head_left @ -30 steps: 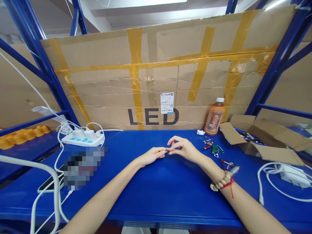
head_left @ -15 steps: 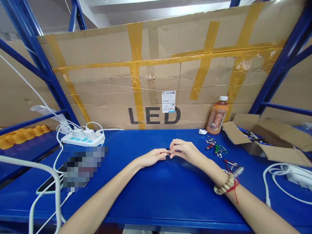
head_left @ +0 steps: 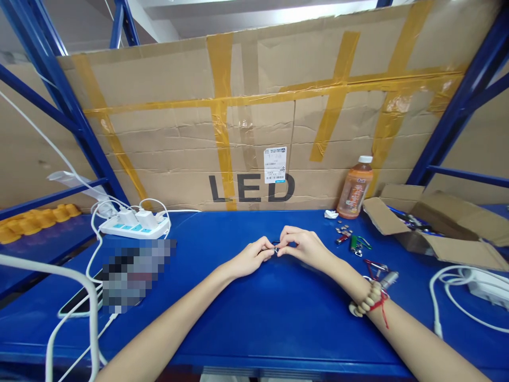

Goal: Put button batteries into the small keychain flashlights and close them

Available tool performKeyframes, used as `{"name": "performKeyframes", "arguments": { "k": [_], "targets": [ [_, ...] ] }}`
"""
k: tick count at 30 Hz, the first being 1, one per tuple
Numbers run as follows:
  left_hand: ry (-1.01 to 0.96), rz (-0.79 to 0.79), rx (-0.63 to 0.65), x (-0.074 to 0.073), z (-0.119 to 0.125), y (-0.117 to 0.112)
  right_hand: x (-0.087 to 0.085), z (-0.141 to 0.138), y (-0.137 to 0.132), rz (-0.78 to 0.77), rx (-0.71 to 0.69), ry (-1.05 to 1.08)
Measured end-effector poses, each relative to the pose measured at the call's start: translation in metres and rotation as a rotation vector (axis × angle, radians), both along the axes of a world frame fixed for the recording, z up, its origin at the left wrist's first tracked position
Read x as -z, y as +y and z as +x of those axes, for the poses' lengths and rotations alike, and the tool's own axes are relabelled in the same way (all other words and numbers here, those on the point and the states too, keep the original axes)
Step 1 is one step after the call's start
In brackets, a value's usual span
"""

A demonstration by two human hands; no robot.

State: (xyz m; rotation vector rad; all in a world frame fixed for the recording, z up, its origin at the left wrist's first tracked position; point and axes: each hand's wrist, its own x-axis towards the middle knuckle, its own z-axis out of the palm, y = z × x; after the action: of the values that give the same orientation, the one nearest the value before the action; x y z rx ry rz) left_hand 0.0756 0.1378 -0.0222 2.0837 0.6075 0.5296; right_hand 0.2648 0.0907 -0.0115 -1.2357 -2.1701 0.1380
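Note:
Above the middle of the blue tabletop (head_left: 238,329), my left hand (head_left: 251,257) and my right hand (head_left: 303,246) meet fingertip to fingertip. Between them is a small black and silver piece (head_left: 275,249), mostly covered by the fingers. Thumb and index finger of my left hand pinch its left side. My right hand pinches the other side with thumb and fingertips. Off to the right lie a green carabiner keychain (head_left: 356,244), a small red piece (head_left: 342,239), several small round silver discs (head_left: 342,229) and a red carabiner (head_left: 371,268) beside a silver cylinder (head_left: 389,279).
A drink bottle (head_left: 355,191) and crumpled white paper (head_left: 331,214) stand near the back. An open cardboard box (head_left: 469,252) holds more pieces at right, behind a white cable (head_left: 435,302). At left are a power strip (head_left: 135,228), cables and a phone (head_left: 75,302).
My left fingers have shifted their grip on the small piece and are more bent. My right hand has moved very slightly right and still pinches it.

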Motion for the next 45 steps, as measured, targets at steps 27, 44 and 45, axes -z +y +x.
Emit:
{"name": "performKeyframes", "arguments": {
  "k": [27,44,45],
  "targets": [
    [-0.165,0.028,-0.228,0.014,0.017,-0.003,-0.006,-0.002,0.003,-0.105,0.567,-0.069],
    [-0.232,0.006,-0.277,0.013,0.018,0.001,-0.009,0.015,-0.009,-0.641,0.129,0.158],
    [-0.241,-0.005,-0.270,0.013,0.019,0.001,-0.008,0.014,-0.009,-0.592,0.122,0.129]
  ]
}}
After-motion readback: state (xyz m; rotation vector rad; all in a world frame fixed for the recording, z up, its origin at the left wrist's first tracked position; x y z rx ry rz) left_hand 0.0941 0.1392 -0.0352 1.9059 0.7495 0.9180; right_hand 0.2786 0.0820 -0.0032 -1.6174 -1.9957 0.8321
